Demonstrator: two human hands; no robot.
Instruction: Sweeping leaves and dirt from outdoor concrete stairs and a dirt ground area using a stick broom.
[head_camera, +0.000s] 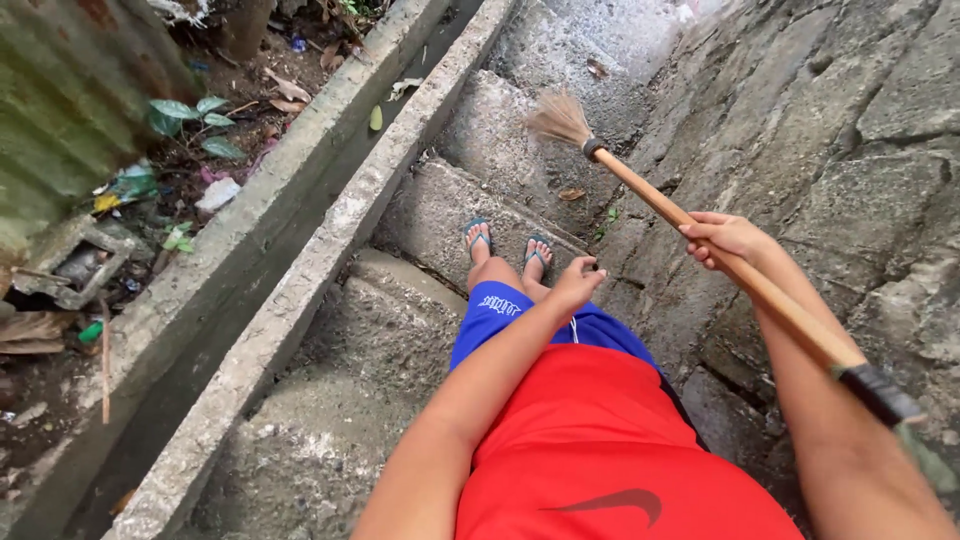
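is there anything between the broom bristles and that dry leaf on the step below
Nothing visible. The right hand grips the broom mid-handle, its bristles held over the concrete steps. The dry leaf lies on bare step just below the bristles. The left hand hangs free near the shorts.

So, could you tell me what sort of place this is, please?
Probably an outdoor concrete stairway in a narrow alley: rough steps run beside a rock wall, with a concrete drainage channel alongside. The right hand holds a broom.
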